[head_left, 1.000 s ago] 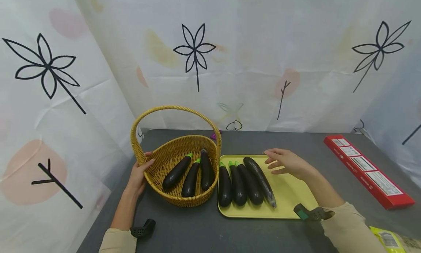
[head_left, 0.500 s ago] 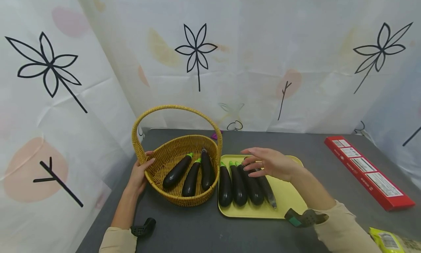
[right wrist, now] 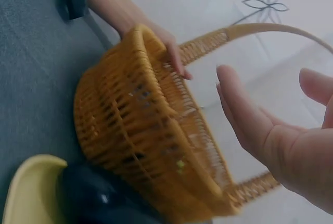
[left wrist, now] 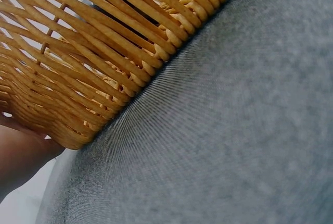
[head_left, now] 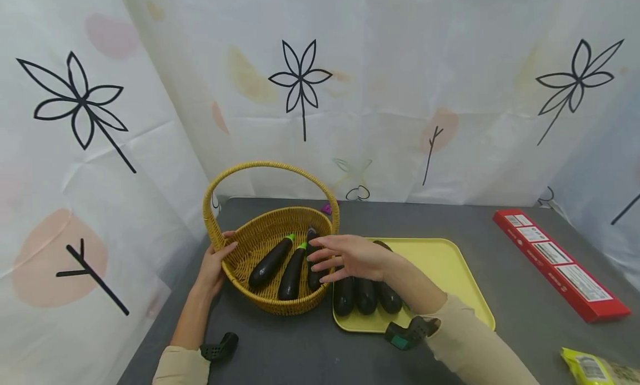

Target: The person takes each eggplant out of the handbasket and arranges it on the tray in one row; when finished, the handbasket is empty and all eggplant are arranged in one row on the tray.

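Observation:
My left hand (head_left: 214, 265) grips the left rim of a wicker basket (head_left: 270, 306), its thumb over the edge and its fingers outside. Inside the basket lie three eggplants, two with green stems, such as the left eggplant (head_left: 270, 263). My right hand (head_left: 352, 257), fingers apart and holding nothing, hovers over the basket's right rim and partly hides the rightmost eggplant. In the right wrist view, that hand (right wrist: 281, 135) is beside the basket (right wrist: 119, 109). Several more eggplants (head_left: 367, 296) lie on a yellow tray (head_left: 445, 251), partly covered by my right hand and forearm.
A long red box (head_left: 560, 263) lies at the right of the grey table (head_left: 280, 346). Below it, at the edge, is a yellow bag (head_left: 595, 368). A small purple item (head_left: 326, 208) sits behind the basket. Patterned white cloth (head_left: 380, 96) hangs behind and at the sides.
My right hand has moved left from above the tray, across the eggplants there, to the basket's right rim. My left hand has kept its hold on the basket.

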Demonstrator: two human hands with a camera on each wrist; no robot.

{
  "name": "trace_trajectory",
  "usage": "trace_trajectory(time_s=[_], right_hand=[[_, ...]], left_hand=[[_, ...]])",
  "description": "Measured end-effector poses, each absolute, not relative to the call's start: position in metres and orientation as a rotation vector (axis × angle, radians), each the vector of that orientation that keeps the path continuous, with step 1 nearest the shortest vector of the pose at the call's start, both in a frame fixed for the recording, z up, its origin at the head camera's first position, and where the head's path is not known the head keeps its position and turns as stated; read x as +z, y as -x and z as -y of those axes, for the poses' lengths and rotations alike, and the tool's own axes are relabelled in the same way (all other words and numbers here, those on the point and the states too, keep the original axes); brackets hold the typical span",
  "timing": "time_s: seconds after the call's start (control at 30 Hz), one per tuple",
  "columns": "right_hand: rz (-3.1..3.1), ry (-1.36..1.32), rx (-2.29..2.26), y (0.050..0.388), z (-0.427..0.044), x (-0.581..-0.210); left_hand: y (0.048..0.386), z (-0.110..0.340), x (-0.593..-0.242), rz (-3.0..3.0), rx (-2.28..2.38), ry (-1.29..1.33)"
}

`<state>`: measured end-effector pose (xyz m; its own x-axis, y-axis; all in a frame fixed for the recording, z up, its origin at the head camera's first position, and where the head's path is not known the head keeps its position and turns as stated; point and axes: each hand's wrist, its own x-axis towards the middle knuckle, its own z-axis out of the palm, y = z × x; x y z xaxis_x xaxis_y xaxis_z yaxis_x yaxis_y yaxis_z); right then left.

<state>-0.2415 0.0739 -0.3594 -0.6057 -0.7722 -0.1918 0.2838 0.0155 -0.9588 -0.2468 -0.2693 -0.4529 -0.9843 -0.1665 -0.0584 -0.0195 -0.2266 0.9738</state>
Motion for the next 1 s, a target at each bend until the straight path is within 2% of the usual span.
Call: trace_trajectory(time_s=[0.53,1.0], right_hand=[[-1.386,0.169,-1.859,0.265,-0.002,-0.378],[-1.475,-0.113,-1.915,0.268,0.048,-0.379]], left_hand=[[0.247,0.269,-0.453,1.91,-2.36,-0.219],[0.246,0.268,-0.452,1.916,-2.353,-0.257]])
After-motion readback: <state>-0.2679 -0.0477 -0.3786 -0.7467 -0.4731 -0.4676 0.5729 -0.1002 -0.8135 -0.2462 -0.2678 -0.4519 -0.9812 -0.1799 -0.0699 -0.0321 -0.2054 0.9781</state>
